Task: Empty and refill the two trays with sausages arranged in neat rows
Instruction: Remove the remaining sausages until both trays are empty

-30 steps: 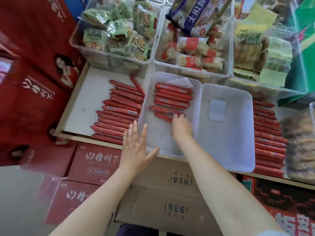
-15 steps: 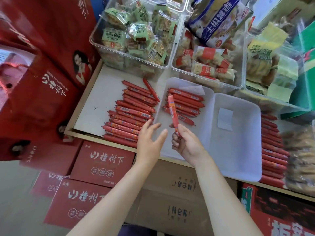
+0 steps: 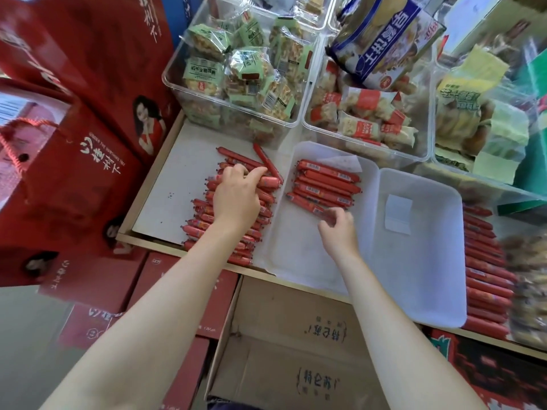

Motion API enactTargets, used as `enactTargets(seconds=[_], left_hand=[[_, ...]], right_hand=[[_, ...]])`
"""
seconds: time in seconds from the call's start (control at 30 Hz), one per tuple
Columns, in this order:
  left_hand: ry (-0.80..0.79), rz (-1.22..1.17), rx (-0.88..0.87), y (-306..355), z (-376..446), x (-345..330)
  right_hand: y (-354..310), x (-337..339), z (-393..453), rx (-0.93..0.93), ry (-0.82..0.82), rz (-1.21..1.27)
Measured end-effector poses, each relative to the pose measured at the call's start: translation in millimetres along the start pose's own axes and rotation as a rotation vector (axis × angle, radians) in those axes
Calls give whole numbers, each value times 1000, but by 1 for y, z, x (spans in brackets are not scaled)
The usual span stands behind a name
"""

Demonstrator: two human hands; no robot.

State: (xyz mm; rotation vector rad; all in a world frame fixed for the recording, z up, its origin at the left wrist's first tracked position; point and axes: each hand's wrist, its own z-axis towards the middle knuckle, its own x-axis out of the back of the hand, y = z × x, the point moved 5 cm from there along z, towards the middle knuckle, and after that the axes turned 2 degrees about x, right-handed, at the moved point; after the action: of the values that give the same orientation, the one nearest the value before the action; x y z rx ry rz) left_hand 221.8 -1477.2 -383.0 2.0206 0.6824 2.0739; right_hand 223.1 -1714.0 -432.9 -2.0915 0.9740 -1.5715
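Observation:
Two white plastic trays stand side by side on the shelf. The left tray (image 3: 284, 250) holds a row of several red sausages (image 3: 325, 184) at its far end. The right tray (image 3: 426, 261) holds only a white paper slip. A pile of loose red sausages (image 3: 225, 229) lies on the shelf left of the trays. My left hand (image 3: 236, 199) reaches over that pile and curls its fingers round a sausage (image 3: 270, 181) near the top. My right hand (image 3: 337, 229) is inside the left tray, pinching the nearest sausage (image 3: 307, 204) of the row.
More red sausages (image 3: 485, 270) lie in a row right of the right tray. Clear bins of wrapped snacks (image 3: 245, 75) stand behind the trays. Red gift boxes (image 3: 74, 173) stand at the left. An open cardboard box (image 3: 296, 350) sits below the shelf edge.
My right hand has laid the sausage it was holding upright down at the near end of the row. My left hand moved from the tray edge onto the loose pile.

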Motion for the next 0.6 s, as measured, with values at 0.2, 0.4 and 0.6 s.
enactTargets(seconds=[0.2, 0.4, 0.6], left_hand=[[-408, 377, 12, -34, -18, -63], [-345, 440, -14, -41, -38, -65], [-416, 346, 36, -30, -16, -64]], right_hand=[[18, -13, 14, 27, -95, -466], [35, -30, 2, 65, -113, -474], [31, -20, -28, -375, -182, 593]])
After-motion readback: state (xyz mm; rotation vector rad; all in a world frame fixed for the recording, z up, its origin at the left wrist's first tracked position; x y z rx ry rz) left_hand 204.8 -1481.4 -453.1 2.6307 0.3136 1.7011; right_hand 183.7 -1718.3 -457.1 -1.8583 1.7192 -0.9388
